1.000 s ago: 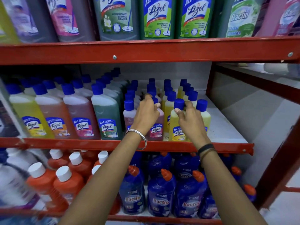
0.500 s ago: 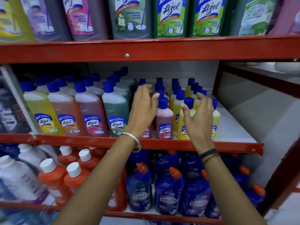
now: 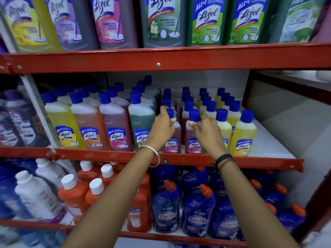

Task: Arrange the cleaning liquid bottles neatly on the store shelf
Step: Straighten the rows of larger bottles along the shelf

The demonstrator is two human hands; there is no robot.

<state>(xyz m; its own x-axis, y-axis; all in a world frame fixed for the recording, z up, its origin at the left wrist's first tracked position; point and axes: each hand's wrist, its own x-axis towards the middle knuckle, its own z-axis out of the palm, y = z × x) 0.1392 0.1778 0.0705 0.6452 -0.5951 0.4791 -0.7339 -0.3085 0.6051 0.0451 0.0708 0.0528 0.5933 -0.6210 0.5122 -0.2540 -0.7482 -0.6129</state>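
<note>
Small Lizol bottles with blue caps stand in rows on the middle shelf (image 3: 179, 161). My left hand (image 3: 162, 128) grips the neck of a front pink bottle (image 3: 172, 144). Beside it, my right hand (image 3: 207, 133) rests on the shoulder of a second front pink bottle (image 3: 192, 140), fingers curled round it below its cap. Two yellow bottles (image 3: 243, 135) stand at the front right of the rows. Larger Lizol bottles (image 3: 89, 127) in yellow, orange, pink and green line the shelf's left half.
Big Lizol and Bactin bottles (image 3: 207, 22) fill the top shelf. Below, blue Bactin bottles (image 3: 197, 213), orange bottles (image 3: 71, 196) and white ones (image 3: 35, 194) crowd the lower shelf. Bare white shelf board (image 3: 268, 142) lies right of the yellow bottles. A red upright (image 3: 247, 90) bounds the bay.
The camera has moved closer. Both hands have shifted left and closed from spread fingers onto the necks of the two front pink bottles.
</note>
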